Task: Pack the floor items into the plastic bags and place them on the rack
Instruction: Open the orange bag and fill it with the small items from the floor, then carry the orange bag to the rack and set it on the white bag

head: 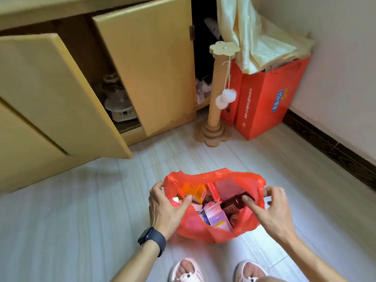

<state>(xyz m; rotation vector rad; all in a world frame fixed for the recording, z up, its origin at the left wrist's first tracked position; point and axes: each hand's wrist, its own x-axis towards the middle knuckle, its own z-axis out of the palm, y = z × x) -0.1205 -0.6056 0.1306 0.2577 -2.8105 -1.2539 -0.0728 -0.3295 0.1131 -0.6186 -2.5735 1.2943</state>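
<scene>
a red plastic bag (213, 226) sits on the pale floor at 6 o'clock, just ahead of the person's slippered feet. the left hand (164, 208), at the bag's 9 o'clock, grips the rim, and the right hand (274, 210), at its 3 o'clock, pinches the opposite rim. together they stretch the mouth wide, probably to check or settle the load. inside lie an orange box (194, 191), a dark bottle (236, 201) and a pink carton (216, 217). an open cabinet door (61, 94) stands at 10 o'clock.
</scene>
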